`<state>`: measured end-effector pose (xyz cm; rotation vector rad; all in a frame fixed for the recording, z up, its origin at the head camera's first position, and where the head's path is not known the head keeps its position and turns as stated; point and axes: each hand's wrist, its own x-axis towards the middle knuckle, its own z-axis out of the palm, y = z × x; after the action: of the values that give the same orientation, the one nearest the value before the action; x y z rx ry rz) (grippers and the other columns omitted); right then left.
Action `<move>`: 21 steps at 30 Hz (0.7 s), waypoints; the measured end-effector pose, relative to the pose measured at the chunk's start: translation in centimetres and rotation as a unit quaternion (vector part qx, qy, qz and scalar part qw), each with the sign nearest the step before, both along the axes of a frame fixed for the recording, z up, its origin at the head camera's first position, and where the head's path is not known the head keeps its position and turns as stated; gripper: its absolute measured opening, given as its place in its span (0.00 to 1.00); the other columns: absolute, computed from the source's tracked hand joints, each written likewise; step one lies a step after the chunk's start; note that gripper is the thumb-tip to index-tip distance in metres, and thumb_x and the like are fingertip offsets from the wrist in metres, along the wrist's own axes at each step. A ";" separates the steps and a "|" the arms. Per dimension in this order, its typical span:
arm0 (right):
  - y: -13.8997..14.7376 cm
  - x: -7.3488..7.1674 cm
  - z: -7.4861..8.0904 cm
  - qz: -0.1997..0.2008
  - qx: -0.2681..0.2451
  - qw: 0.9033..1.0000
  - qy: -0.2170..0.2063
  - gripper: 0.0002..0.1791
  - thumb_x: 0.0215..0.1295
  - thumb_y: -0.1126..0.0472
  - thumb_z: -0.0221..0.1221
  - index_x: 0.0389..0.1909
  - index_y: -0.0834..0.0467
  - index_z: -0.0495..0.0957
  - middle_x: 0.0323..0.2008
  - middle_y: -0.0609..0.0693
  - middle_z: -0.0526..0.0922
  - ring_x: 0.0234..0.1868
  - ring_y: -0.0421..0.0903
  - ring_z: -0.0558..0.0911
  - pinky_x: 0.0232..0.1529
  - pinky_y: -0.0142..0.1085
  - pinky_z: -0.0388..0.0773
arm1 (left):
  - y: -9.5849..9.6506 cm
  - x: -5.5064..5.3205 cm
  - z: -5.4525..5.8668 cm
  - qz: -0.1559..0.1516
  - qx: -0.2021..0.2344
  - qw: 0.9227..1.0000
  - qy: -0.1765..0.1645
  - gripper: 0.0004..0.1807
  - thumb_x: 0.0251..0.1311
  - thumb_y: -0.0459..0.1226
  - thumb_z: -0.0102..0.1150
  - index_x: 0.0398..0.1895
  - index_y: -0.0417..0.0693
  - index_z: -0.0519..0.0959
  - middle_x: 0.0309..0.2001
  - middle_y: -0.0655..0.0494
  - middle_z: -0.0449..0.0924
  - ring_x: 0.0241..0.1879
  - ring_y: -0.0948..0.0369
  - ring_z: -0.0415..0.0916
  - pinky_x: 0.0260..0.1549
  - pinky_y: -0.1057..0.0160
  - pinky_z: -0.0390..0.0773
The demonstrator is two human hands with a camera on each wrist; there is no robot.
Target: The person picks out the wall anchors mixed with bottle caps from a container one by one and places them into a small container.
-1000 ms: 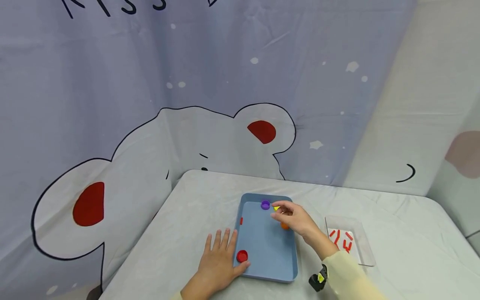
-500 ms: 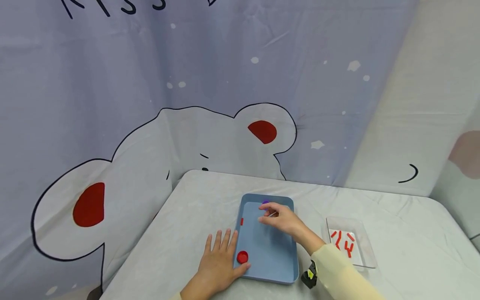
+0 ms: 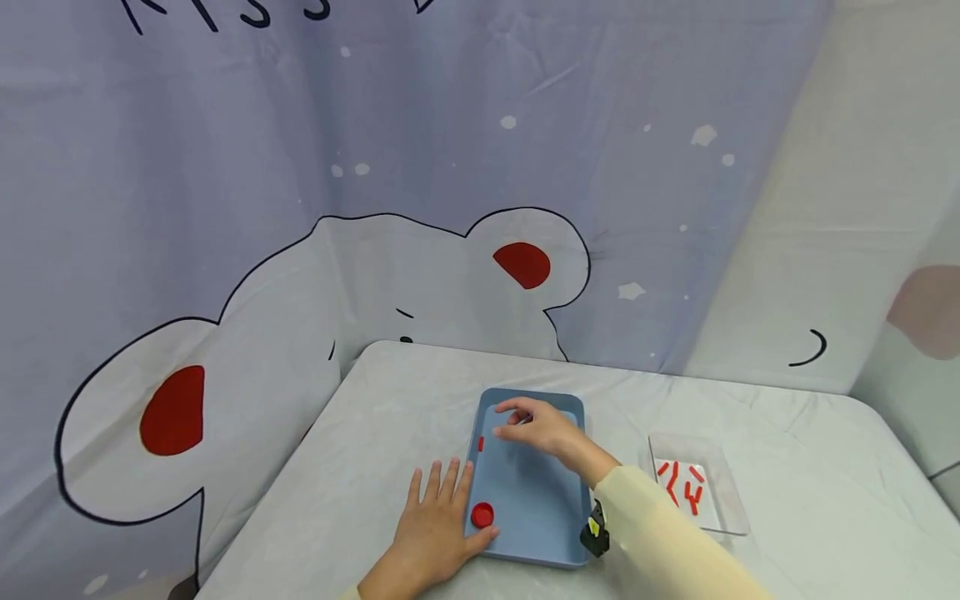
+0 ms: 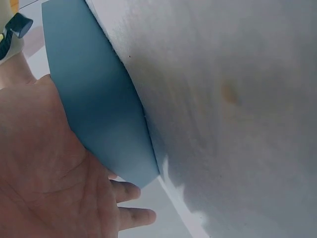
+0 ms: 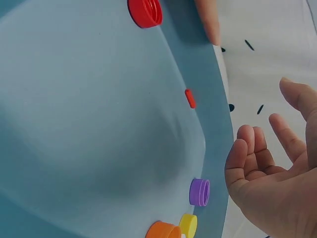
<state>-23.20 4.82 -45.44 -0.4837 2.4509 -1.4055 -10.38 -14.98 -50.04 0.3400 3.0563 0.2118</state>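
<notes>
A small red stick [image 3: 481, 443] lies inside the blue tray [image 3: 528, 533] along its left side. My right hand [image 3: 536, 429] hovers over the tray's far part, near that stick. In the right wrist view its thumb and index finger are spread apart, the other fingers curl loosely, and nothing is held. My left hand [image 3: 435, 525] lies flat against the tray's left edge, fingers straight, its thumb by a red bottle cap [image 3: 482, 514]. Purple [image 5: 199, 192], yellow [image 5: 188, 225] and orange caps [image 5: 163, 230] show in the right wrist view; my right hand hides them in the head view.
To the right of the tray stands a clear plastic box [image 3: 726, 483] holding a white card [image 3: 708, 512] with several red sticks on it. A white cloth [image 3: 405, 417] covers the table. A printed curtain [image 3: 420, 125] hangs behind it.
My right hand has moved left across the tray, from beside the yellow and orange caps towards the small red stick. My left hand has stayed in place.
</notes>
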 end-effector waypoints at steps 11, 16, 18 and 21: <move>-1.7 -1.5 -1.2 -0.010 0.037 0.999 -0.028 0.23 0.61 0.51 0.71 0.57 0.50 0.83 0.43 0.48 0.80 0.43 0.46 0.78 0.47 0.44 0.77 | -0.1 -0.1 -0.2 -0.006 0.002 1.000 -0.003 0.55 0.60 0.73 0.47 0.80 0.45 0.57 0.78 0.44 0.56 0.77 0.39 0.48 0.72 0.32 0.43; -2.1 -2.1 -2.0 -0.014 0.042 0.999 -0.030 0.23 0.60 0.51 0.72 0.56 0.52 0.83 0.44 0.49 0.81 0.43 0.47 0.79 0.48 0.45 0.78 | -0.1 -0.2 -0.1 -0.005 0.002 1.000 -0.008 0.56 0.60 0.74 0.47 0.80 0.45 0.56 0.79 0.44 0.55 0.78 0.39 0.48 0.72 0.32 0.42; -2.2 -2.2 -2.4 -0.012 0.047 0.998 -0.028 0.22 0.60 0.52 0.72 0.55 0.52 0.84 0.43 0.50 0.82 0.42 0.46 0.79 0.48 0.45 0.78 | -0.2 -0.2 -0.1 -0.004 0.006 1.000 -0.013 0.56 0.60 0.74 0.47 0.80 0.45 0.56 0.79 0.43 0.55 0.78 0.39 0.47 0.72 0.32 0.42; -2.5 -2.3 -2.9 -0.007 0.054 0.998 -0.026 0.22 0.59 0.53 0.72 0.54 0.53 0.84 0.41 0.50 0.83 0.39 0.46 0.79 0.46 0.43 0.80 | -0.2 -0.2 -0.1 -0.003 0.009 1.000 -0.020 0.56 0.60 0.74 0.47 0.80 0.45 0.56 0.79 0.43 0.55 0.78 0.39 0.47 0.72 0.32 0.41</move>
<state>-25.47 2.32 -48.36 -0.4028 2.4765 -1.2670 -10.61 -15.19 -50.17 0.3422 3.0163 0.2427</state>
